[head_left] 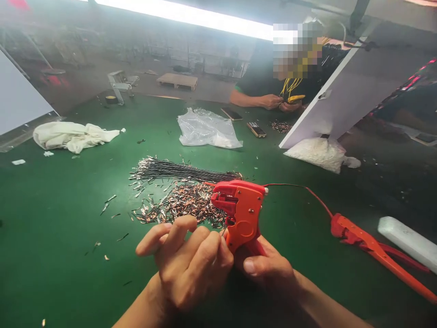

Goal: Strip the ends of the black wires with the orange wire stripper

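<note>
My right hand (pixel 269 269) is closed around the lower handle of an orange and red wire stripper (pixel 247 214), its jaws facing left. Just beside the tool, my left hand (pixel 194 259) pinches a thin wire (pixel 223 232) between thumb and forefinger, the other fingers loosely curled. Most of that wire is hidden by the fingers. Behind the stripper lies a bundle of black wires (pixel 191 171) with metal terminals at the left ends. A heap of short wire scraps with coppery ends (pixel 187 200) spreads in front of the bundle.
On the green table (pixel 68 218), a second orange-red hand tool (pixel 372 248) lies at right beside a white bar (pixel 406 239). Farther back are a clear plastic bag (pixel 208 130), a white cloth (pixel 75 136), phones (pixel 256 129) and a filled bag (pixel 317 152). Across sits a person (pixel 259 82) holding yellow wires.
</note>
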### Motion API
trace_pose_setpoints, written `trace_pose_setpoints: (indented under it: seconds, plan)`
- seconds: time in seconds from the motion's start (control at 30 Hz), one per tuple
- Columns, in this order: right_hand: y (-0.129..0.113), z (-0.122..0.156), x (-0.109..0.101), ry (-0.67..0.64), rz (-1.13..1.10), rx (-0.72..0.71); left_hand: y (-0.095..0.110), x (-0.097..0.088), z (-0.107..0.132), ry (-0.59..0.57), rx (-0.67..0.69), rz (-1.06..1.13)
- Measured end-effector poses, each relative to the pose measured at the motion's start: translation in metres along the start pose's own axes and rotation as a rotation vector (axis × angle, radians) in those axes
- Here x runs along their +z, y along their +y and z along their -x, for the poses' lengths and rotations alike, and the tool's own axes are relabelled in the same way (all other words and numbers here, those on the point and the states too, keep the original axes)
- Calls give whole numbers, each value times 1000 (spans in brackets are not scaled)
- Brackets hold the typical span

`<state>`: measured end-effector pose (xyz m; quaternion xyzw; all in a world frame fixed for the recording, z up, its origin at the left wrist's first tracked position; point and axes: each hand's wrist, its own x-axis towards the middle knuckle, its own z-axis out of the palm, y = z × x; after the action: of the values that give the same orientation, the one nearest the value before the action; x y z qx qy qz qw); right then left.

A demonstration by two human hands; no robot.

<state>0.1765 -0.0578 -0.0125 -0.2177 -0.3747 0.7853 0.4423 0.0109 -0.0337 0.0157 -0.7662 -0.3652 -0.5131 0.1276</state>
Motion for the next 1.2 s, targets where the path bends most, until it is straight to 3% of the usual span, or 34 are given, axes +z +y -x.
trace_pose_setpoints:
  seconds: [0.23,0.6,0.77,1.0,1.1,1.2]
  plan:
    - [4,-1,4,40,44,13,3,7,8,53,20,9]
    - [10,4,0,80,82,81,2,8,8,-15,53,41]
    - [18,6,-1,149,-4,81,-1,10,10,-16,70,26]
    - [21,6,-3,280,92,114,0,11,5,-29,53,1]
    - [13,1,1,294,-5,79,-4,11,4,-31,33,12]
    - [0,-4,3,315,-80,-46,-7,11,7,-62,41,33]
